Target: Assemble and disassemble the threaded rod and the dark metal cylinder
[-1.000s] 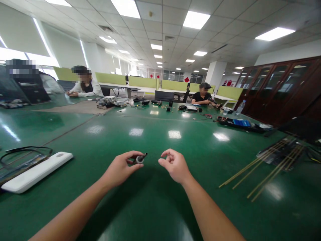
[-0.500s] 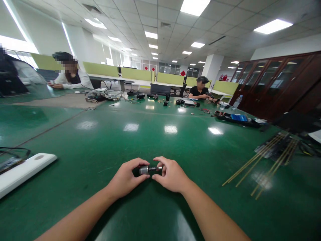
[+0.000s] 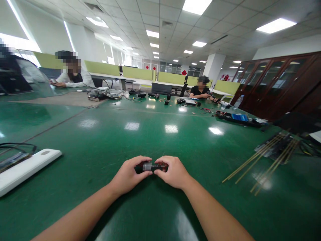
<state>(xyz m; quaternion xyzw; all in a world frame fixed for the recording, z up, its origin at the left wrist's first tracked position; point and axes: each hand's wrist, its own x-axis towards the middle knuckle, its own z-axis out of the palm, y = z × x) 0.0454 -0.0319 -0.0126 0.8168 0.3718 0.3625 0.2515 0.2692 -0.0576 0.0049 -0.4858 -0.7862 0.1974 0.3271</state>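
Metallic cylinder [image 3: 147,166] lies crosswise, narrow shaft [image 3: 157,166] pointing toward the right hand [image 3: 173,171].

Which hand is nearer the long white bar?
The left hand. It's right of the white bar, holding a small metal part. The right hand is farther right, at the part's other end.

In the grip, the cylindrical part [image 3: 148,166] is showing a dull-sheened metallic collar [image 3: 147,166] and a dark, ridged shaft [image 3: 156,166]. Beneath, the green tabletop [image 3: 140,142] is gleaming, smooth and glossy. Left of the grip, the white bar [image 3: 31,170] is looking like smooth plastic. Right of the grip, thin sticks [image 3: 253,157] are resembling matt wood; beyond them, the cabinet [image 3: 281,96] is showing polished dark wood around glass.
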